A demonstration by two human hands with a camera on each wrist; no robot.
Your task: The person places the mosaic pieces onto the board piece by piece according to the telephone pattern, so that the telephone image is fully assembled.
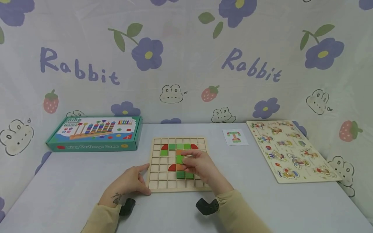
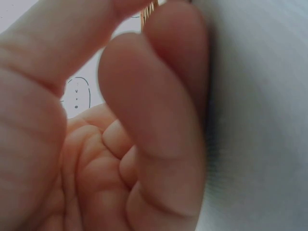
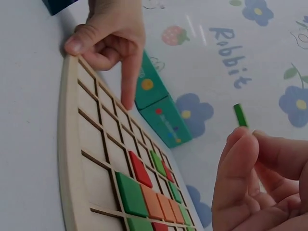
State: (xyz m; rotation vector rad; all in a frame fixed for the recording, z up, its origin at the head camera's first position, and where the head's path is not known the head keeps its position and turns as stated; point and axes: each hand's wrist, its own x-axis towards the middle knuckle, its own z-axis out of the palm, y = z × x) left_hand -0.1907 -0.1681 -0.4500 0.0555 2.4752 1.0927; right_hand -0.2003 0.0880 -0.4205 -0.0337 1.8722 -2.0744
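A square wooden grid board (image 1: 162, 184) lies on the table with red, green and orange tiles in some cells. My right hand (image 1: 201, 165) is over its middle. Between thumb and fingertips it pinches a small green square tile (image 3: 240, 115), which in the right wrist view is held up off the board. At the board's left side, my left hand (image 1: 129, 181) touches the frame, with the thumb at the near left corner and the index finger stretched against the left edge. Its other fingers are curled in. The right hand hides part of the board in the head view.
A white card (image 1: 235, 137) with a coloured tile pattern lies behind the board to the right. The boxed ring game (image 1: 94, 134) stands at the back left. A wooden picture puzzle board (image 1: 291, 152) rests at the right. A patterned cloth rises behind the table.
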